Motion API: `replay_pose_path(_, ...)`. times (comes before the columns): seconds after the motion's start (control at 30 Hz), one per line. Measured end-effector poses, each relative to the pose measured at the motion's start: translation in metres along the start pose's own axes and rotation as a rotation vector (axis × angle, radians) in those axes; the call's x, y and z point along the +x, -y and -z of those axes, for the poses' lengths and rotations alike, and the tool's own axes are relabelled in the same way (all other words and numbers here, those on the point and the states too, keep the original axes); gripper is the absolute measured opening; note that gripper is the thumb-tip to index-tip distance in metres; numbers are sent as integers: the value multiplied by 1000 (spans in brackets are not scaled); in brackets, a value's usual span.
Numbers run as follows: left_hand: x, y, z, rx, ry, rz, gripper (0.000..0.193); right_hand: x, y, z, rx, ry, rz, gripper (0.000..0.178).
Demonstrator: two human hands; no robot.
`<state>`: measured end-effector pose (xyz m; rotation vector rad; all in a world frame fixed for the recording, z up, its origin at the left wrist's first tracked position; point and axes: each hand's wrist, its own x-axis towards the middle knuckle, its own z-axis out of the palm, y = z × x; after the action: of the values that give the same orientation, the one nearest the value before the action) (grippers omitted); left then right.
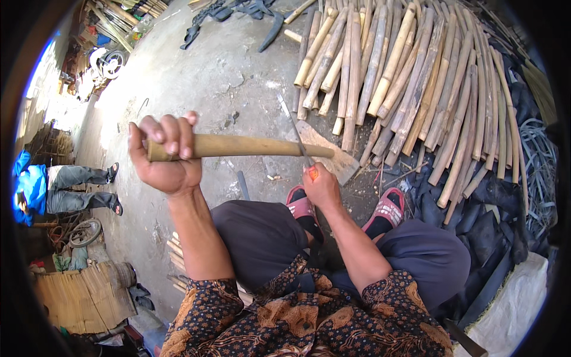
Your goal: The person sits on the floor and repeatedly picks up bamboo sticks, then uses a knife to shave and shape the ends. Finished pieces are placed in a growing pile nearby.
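A bamboo piece (pixel 238 146) is held level above the wooden block (pixel 333 156), clenched at its end by the left hand (pixel 163 157). A saw (pixel 297 135), gripped tight by the right hand (pixel 321 187), is laid across it there, likely for support; stacked bamboo poles (pixel 416 77) lie beyond the block.

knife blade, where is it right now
In the head view the knife blade stands centre frame, rising from the right hand and crossing the bamboo stick that the left hand grips, just left of the bamboo pile.

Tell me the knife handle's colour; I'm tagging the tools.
Orange, what shows of the handle above the right hand. Only the head view shows it.
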<state>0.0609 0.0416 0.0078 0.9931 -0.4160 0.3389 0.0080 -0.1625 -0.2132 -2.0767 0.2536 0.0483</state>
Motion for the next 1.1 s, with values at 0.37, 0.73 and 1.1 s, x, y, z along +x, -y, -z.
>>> replay_pose_path(0.37, 1, -3, 9, -39, -70, 3, 41, 0, -73, -1, -34, 68, -321, 29)
replay_pose_path(0.73, -7, 1, 15, -50, -194, -73, 53, -2, -28, -11, 77, -32, 5, 29)
replay_pose_path(1.1, -4, -7, 35, -54, -306, -1, 53, 5, -24, -5, -24, 66, -202, 32)
